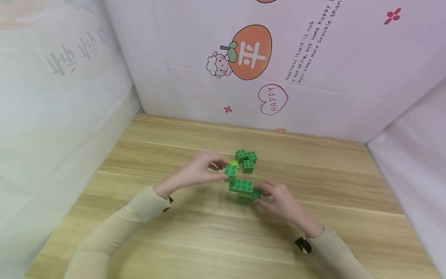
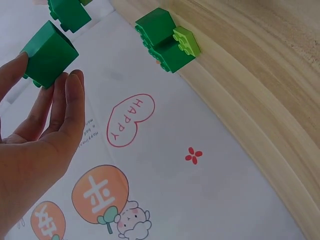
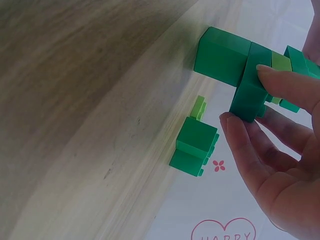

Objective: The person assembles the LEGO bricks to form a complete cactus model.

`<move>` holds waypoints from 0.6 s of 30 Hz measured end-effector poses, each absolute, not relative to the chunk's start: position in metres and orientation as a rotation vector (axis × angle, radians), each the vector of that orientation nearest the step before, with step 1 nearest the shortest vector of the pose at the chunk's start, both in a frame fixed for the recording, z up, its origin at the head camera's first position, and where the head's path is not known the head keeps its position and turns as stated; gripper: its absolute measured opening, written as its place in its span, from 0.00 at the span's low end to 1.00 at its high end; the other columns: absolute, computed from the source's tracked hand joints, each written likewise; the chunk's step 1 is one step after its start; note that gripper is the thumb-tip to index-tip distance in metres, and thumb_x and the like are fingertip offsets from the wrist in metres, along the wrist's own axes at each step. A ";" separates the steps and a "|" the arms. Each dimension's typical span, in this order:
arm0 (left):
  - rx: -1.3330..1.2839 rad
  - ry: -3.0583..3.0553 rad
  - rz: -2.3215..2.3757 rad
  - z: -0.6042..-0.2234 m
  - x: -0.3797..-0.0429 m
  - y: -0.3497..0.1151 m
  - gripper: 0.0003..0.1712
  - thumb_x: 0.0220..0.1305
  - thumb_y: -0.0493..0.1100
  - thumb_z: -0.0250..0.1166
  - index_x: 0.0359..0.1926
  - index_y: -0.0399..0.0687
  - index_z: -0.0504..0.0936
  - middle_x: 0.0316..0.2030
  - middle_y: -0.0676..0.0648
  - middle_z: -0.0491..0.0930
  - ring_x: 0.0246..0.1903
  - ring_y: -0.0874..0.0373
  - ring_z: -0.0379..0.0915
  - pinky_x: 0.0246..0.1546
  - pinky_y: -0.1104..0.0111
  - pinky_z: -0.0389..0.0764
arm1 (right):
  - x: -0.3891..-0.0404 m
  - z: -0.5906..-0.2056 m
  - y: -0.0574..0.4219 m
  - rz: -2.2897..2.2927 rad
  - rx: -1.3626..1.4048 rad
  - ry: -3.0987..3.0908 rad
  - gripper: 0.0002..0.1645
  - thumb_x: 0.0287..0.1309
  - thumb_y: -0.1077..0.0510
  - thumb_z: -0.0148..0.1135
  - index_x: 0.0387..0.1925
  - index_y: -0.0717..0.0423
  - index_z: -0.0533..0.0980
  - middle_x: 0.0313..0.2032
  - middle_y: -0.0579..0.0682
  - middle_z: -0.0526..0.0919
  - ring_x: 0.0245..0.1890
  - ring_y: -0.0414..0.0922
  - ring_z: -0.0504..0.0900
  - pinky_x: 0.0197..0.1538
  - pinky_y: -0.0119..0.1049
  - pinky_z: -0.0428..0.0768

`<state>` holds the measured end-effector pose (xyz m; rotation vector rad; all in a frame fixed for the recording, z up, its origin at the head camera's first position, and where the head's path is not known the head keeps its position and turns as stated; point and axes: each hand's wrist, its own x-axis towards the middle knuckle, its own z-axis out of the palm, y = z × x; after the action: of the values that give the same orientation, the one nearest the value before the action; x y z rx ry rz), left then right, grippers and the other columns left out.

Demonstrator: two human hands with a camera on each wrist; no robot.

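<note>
My left hand pinches a square green building block between thumb and fingers, studs up, close over the left end of a stack. The same block shows its smooth sides in the left wrist view. The stack has a long green brick on top, a light green layer under it, then a dark green brick jutting to the right and a tall green block at the bottom. With thumb and fingertips, my right hand grips the jutting brick's end.
Behind the stack, several loose blocks stand on the wooden table: dark green ones and a flatter light green one. A printed white cloth rises along the table's back edge, with more white cloth on both sides.
</note>
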<state>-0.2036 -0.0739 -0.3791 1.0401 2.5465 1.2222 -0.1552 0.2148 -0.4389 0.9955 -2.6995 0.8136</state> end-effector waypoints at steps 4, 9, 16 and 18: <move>1.046 2.535 1.236 -0.380 -0.201 -0.075 0.20 0.59 0.41 0.71 0.52 0.42 0.82 0.49 0.46 0.85 0.47 0.52 0.83 0.49 0.73 0.85 | -0.155 -0.438 0.214 0.821 0.987 -2.713 0.19 0.45 0.65 0.77 0.42 0.63 0.82 0.37 0.53 0.86 0.35 0.44 0.86 0.37 0.33 0.89; 1.034 2.545 1.243 -0.382 -0.199 -0.076 0.20 0.59 0.41 0.72 0.52 0.42 0.82 0.49 0.45 0.85 0.47 0.53 0.83 0.48 0.73 0.85 | -0.155 -0.438 0.214 0.815 0.988 -2.709 0.19 0.44 0.65 0.77 0.41 0.63 0.82 0.36 0.53 0.86 0.34 0.44 0.86 0.37 0.33 0.88; 1.049 2.540 1.250 -0.385 -0.197 -0.077 0.20 0.59 0.41 0.72 0.52 0.42 0.82 0.51 0.45 0.84 0.47 0.53 0.83 0.50 0.69 0.86 | -0.155 -0.437 0.213 0.813 0.996 -2.707 0.19 0.44 0.67 0.76 0.42 0.63 0.82 0.37 0.54 0.86 0.35 0.45 0.86 0.37 0.32 0.88; 1.044 2.538 1.249 -0.386 -0.197 -0.077 0.19 0.59 0.41 0.72 0.52 0.43 0.82 0.51 0.45 0.84 0.46 0.54 0.82 0.50 0.68 0.86 | -0.155 -0.436 0.213 0.819 1.003 -2.702 0.19 0.44 0.67 0.76 0.42 0.63 0.82 0.38 0.54 0.86 0.35 0.45 0.86 0.37 0.32 0.88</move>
<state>-0.1971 -0.0774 -0.3860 1.0441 2.5382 1.2492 -0.1552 0.2126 -0.4362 1.0025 -2.7022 0.8187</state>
